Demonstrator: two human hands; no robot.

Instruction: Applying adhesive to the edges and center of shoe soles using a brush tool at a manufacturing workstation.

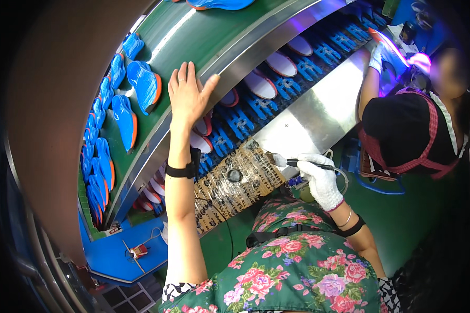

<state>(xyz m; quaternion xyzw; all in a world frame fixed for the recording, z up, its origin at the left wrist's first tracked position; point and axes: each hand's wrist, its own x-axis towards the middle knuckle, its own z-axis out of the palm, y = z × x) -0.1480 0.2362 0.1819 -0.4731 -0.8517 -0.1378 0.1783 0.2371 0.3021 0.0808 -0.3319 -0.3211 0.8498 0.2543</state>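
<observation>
My left hand (188,96) is bare and reaches over the metal rim (224,60) of the green conveyor, fingers stretched out, nothing in them. Nearest to it on the belt lies a blue, orange-edged shoe-shaped piece (142,83); another blue piece (123,117) rests lower down. In a white glove, my right hand (321,182) grips a brush (318,165) by its dark handle. The brush's head points left, over the taped end of a metal ledge. Below the conveyor rim, pale shoe soles (259,85) with reddish edges sit among blue holders (287,87).
Several blue pieces crowd the left end of the green belt (193,31). Brown tape covers part of the ledge (235,175). At right, a co-worker (402,125) holds a sole (389,47) in purple light. A blue table (115,255) stands lower left.
</observation>
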